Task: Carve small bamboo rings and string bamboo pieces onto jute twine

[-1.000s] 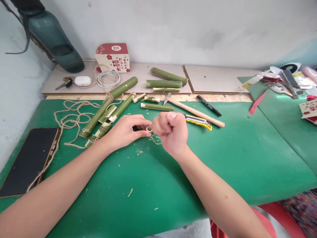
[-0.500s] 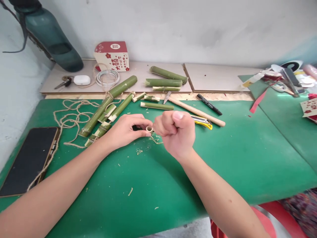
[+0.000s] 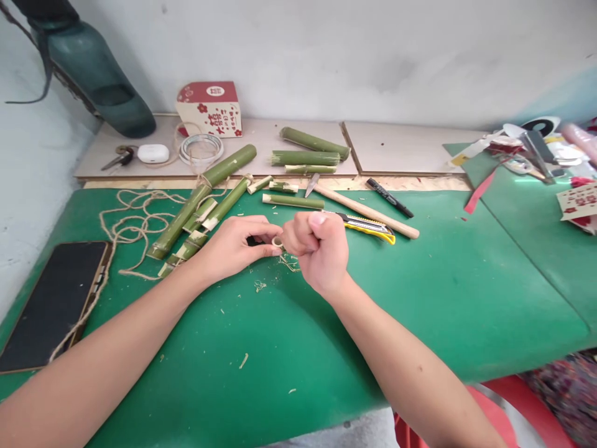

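The left hand (image 3: 233, 246) pinches 1 small bamboo ring (image 3: 277, 242) above the green mat (image 3: 420, 298). The right hand (image 3: 319, 249) is a closed fist touching the ring; what it grips is hidden. A yellow utility knife (image 3: 368, 224) lies just behind.

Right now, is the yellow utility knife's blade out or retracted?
Cannot tell. The yellow utility knife lies flat on the green mat, its blade end hidden behind the right hand.
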`<state>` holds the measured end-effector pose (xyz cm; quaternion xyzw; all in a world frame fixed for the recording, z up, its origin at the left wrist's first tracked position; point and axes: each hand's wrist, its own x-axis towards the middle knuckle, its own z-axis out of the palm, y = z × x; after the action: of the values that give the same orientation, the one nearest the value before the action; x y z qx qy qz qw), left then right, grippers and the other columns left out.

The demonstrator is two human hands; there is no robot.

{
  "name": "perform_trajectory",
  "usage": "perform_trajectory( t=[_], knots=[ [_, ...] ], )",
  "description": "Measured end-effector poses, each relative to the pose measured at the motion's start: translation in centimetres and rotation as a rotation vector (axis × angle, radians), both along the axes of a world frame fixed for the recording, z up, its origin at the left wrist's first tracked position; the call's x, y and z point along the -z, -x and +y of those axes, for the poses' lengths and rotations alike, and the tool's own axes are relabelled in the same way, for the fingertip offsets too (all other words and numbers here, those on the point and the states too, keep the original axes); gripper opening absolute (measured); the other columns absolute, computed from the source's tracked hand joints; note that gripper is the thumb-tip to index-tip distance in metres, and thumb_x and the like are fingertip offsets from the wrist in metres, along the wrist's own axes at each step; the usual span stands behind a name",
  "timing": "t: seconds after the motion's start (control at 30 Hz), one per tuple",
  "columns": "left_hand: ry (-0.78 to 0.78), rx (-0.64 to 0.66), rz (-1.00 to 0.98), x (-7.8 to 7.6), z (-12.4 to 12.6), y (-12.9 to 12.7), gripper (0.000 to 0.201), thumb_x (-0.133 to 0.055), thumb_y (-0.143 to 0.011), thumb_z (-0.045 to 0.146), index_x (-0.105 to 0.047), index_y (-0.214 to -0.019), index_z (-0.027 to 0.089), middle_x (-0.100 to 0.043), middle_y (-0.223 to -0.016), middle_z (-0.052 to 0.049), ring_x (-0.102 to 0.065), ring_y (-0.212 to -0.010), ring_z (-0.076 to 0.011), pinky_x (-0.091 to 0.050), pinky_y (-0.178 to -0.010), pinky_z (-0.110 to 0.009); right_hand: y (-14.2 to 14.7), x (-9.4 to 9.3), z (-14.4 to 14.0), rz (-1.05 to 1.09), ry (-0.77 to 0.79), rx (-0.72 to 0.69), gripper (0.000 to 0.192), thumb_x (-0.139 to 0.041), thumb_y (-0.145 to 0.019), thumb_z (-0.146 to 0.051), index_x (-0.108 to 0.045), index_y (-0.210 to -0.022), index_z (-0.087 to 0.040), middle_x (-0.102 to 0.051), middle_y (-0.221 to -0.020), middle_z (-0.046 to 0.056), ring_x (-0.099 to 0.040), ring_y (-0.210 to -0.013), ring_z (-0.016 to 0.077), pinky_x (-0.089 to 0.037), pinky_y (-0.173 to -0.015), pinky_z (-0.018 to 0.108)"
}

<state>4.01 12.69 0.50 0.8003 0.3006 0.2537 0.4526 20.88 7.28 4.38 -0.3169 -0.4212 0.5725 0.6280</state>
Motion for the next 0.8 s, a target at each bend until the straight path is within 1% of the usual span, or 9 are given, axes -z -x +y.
perform_trajectory(
  t=[0.27, 0.53, 0.6, 0.7, 0.8],
  knots=[
    [-0.001, -0.001, 0.011, -0.02, -0.05, 0.02, 0.014, -0.078, -0.090, 0.026, -0.083, -0.104, 0.025, -0.068, -0.086, 0.001, -0.064, -0.078, -0.0140, -0.049, -0.075, -0.027, 0.10, 0.52, 0.09, 0.035, -0.023, -0.014, 0.050, -0.055, -0.091, -0.036, -0.029, -0.050, -0.022, -0.020, -0.048, -0.007, -0.018, -0.047, 0.0079, -0.018, -0.051, 0.029],
    [-0.002, -0.005, 0.023, -0.18, -0.13, 0.00, 0.016, -0.078, -0.090, 0.024, -0.083, -0.105, 0.024, -0.067, -0.084, 0.002, -0.063, -0.077, -0.0136, -0.048, -0.074, -0.026, 0.14, -0.01, -0.07, 0.076, -0.024, -0.034, 0.050, -0.053, -0.091, -0.035, -0.028, -0.050, -0.022, -0.020, -0.047, -0.006, -0.016, -0.046, 0.0083, -0.017, -0.050, 0.029],
    [-0.006, -0.016, 0.024, -0.24, -0.15, -0.02, 0.016, -0.078, -0.090, 0.024, -0.083, -0.105, 0.024, -0.067, -0.084, 0.002, -0.063, -0.077, -0.0134, -0.048, -0.074, -0.026, 0.13, -0.01, -0.13, 0.077, -0.034, -0.028, 0.050, -0.054, -0.092, -0.035, -0.028, -0.051, -0.022, -0.020, -0.048, -0.006, -0.017, -0.047, 0.0084, -0.017, -0.050, 0.029],
    [-0.033, -0.016, 0.029, -0.29, -0.19, -0.07, 0.010, -0.078, -0.091, 0.025, -0.083, -0.100, 0.024, -0.066, -0.082, 0.002, -0.062, -0.076, -0.0129, -0.047, -0.073, -0.025, 0.14, 0.04, -0.19, 0.039, -0.044, -0.019, 0.051, -0.056, -0.091, -0.038, -0.029, -0.051, -0.023, -0.020, -0.048, -0.006, -0.018, -0.048, 0.0090, -0.018, -0.051, 0.029],
    [-0.041, -0.010, 0.040, -0.25, -0.22, -0.10, 0.010, -0.079, -0.090, 0.026, -0.082, -0.099, 0.024, -0.065, -0.082, 0.002, -0.063, -0.076, -0.0131, -0.047, -0.072, -0.025, 0.15, 0.05, -0.11, 0.015, 0.015, -0.003, 0.052, -0.057, -0.090, -0.043, -0.029, -0.051, -0.023, -0.019, -0.048, -0.006, -0.018, -0.049, 0.0093, -0.019, -0.050, 0.029]
  ],
)
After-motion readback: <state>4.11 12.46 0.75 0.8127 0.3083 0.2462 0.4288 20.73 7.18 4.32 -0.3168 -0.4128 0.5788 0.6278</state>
